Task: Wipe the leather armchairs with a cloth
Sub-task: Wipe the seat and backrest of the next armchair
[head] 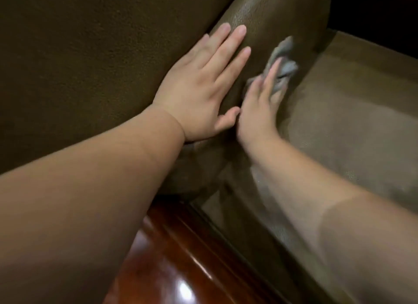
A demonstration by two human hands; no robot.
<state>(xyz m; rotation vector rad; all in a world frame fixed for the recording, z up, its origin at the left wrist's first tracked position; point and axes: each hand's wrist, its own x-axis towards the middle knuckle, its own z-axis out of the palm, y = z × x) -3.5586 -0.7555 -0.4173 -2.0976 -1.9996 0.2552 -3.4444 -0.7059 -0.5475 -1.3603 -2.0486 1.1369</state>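
Note:
A brown leather armchair [79,66] fills most of the view, with its rounded armrest [271,16] running up the middle. My left hand [203,86] lies flat on the armrest with its fingers straight and spread. My right hand [260,109] is just right of it, blurred, pressing a grey cloth [282,61] against the inner side of the armrest with straight fingers. The cloth sticks out beyond the fingertips. Part of the cloth is hidden under my hand.
The lighter brown seat cushion [350,122] lies to the right of the armrest. A glossy reddish wooden surface [172,258] shows at the bottom, below the chair. The top right corner is dark.

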